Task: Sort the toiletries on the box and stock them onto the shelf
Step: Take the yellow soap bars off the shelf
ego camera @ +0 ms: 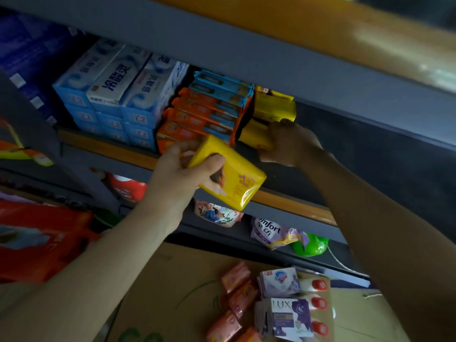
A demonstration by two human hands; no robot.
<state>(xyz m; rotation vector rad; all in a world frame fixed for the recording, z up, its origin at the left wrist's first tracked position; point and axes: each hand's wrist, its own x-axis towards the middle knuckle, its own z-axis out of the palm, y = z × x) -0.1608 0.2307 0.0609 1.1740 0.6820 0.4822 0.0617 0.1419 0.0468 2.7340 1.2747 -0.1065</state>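
Observation:
My left hand (pixel 181 171) grips a yellow soap pack (pixel 229 177) just in front of the shelf board (pixel 108 146). My right hand (pixel 290 144) holds another yellow soap pack (pixel 255 134) on that shelf, under a stacked yellow pack (pixel 274 104). To the left of them stand stacked orange and blue soap boxes (pixel 204 112). Below, on the cardboard box (pixel 172 280), lie several orange soap bars (pixel 237 292), a white Safeguard pack (pixel 278 280), a purple Lux box (pixel 288 317) and bottles with red caps (pixel 318 302).
Blue and white toothpaste boxes (pixel 118 92) fill the shelf's left part. The shelf's right part is dark and shows no goods. On the lower shelf sit a red bottle (pixel 128 186), a Comfort refill pouch (pixel 271 233) and a green bottle (pixel 311 245). A red carton (pixel 42 243) stands at the left.

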